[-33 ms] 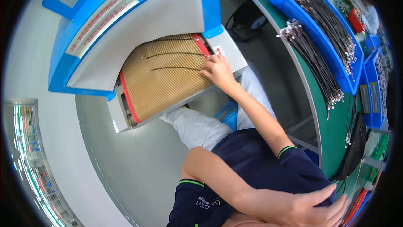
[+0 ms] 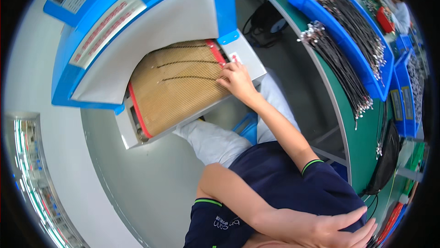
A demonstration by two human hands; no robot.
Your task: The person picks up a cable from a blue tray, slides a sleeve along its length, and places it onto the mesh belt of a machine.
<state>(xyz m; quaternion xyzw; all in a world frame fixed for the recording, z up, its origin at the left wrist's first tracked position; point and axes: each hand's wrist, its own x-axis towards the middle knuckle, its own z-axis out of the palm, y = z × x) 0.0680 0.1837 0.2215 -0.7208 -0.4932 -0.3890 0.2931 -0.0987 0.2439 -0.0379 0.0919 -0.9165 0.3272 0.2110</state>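
My right hand [image 2: 236,79] is at the right edge of a brown ribbed conveyor belt [image 2: 178,101], its fingers closed over the end of a thin black cable [image 2: 188,78]. The fingertips partly hide that end. A second black cable [image 2: 188,62] lies just beyond, its right end close to my knuckles. Farther back, a third cable [image 2: 185,46] lies beside the machine's white curtain [image 2: 151,32]. My left arm is folded across my body. At the lower right, my left hand [image 2: 337,229] has its fingers apart and holds nothing visible.
A blue machine housing [image 2: 227,14] arches over the belt. On the green table [image 2: 337,124] to the right, a blue bin [image 2: 382,85] holds many black cables, with a cable bundle [image 2: 337,66] beside it. A black pouch [image 2: 387,161] lies nearer. Another person's sleeve [image 2: 402,18] shows far right.
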